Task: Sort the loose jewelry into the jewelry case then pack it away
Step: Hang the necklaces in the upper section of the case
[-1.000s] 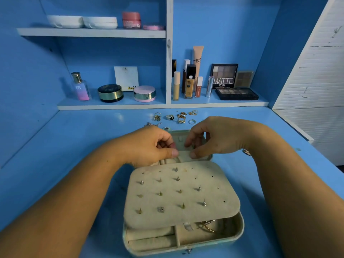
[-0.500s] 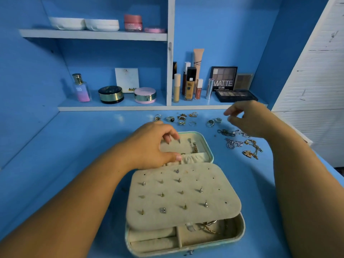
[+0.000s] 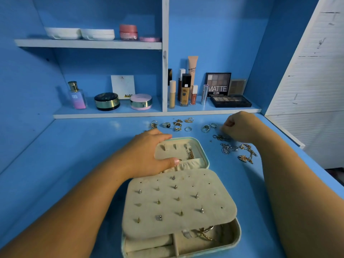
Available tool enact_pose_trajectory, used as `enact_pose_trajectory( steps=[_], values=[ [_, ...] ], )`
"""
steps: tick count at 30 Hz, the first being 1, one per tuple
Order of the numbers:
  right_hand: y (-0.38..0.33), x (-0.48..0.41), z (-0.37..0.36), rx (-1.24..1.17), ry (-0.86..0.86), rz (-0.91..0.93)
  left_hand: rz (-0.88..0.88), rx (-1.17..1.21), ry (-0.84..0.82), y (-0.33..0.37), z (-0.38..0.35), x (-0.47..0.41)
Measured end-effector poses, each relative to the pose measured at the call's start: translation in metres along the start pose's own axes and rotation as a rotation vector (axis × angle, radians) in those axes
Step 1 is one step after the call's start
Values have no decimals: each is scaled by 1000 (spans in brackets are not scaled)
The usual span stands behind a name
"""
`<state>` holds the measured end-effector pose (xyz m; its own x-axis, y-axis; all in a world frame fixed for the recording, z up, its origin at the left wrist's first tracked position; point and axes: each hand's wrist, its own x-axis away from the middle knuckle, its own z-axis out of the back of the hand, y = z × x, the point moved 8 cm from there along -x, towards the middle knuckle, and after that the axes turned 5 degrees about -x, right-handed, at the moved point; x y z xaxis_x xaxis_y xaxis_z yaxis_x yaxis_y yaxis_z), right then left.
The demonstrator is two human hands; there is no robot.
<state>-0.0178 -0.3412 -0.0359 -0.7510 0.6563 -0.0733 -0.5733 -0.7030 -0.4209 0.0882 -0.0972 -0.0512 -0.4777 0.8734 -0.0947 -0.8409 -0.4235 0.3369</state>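
Now left hand (image 3: 149, 153) grips case lid (image 3: 203, 152) edge; right hand (image 3: 242, 127) curled above chains (image 3: 221, 137), grasp unclear.

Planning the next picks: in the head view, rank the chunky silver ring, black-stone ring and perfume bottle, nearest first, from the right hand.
1. chunky silver ring, beside the right hand
2. black-stone ring, mid-desk
3. perfume bottle, left shelf
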Motion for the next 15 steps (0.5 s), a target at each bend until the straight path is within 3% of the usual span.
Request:
enact_pose_trajectory(
  steps=[4,15],
  values=[
    [-13,10,-4,-37,-125,88,-15,19,39,-1,1,0],
    [-16,6,-7,-16,-104,113,-2,34,42,0,2,0]
  ],
)
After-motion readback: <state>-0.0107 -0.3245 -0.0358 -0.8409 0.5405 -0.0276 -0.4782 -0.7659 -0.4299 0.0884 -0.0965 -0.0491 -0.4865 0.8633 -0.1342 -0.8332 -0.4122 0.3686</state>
